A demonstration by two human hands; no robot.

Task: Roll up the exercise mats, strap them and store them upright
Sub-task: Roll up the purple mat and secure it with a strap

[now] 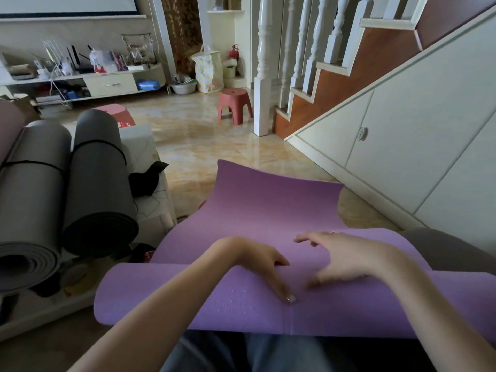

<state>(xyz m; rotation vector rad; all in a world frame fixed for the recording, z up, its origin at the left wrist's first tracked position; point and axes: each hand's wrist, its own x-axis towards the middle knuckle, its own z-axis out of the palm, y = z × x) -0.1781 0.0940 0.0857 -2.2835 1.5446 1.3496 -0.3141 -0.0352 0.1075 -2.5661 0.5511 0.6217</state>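
Now one purple mat (268, 210) lies across the person's lap, with its near end already turned into a roll and its far end spread out toward the floor, where the edge curls up; both hands are on the near part. The left hand (257, 267) lies on top of the roll with fingers straight and pointing down over the curve; it presses flat and does not grasp. The right hand (346, 259) is just beside it, a little blurred, with fingers bent and spread over the mat; the thumb side touches the roll, but I cannot tell if it grips the mat or only rests on it.

At the left I count two grey rolls (99, 183) lying side by side and touching, each with one thin black strap (99, 143) around it; they lean on a white box (145, 167), and their spiral ends face the camera. One more pinkish roll (8, 124) shows only partly at the far left edge. A black cloth (146, 181) lies on the box.

Farther back one red stool (234, 106) stands on the shiny tile floor (193, 135) near the white post of the stairs (349, 76); a second red thing behind the grey rolls is mostly hidden. One low shelf (107, 84) with many small things is along the back wall.
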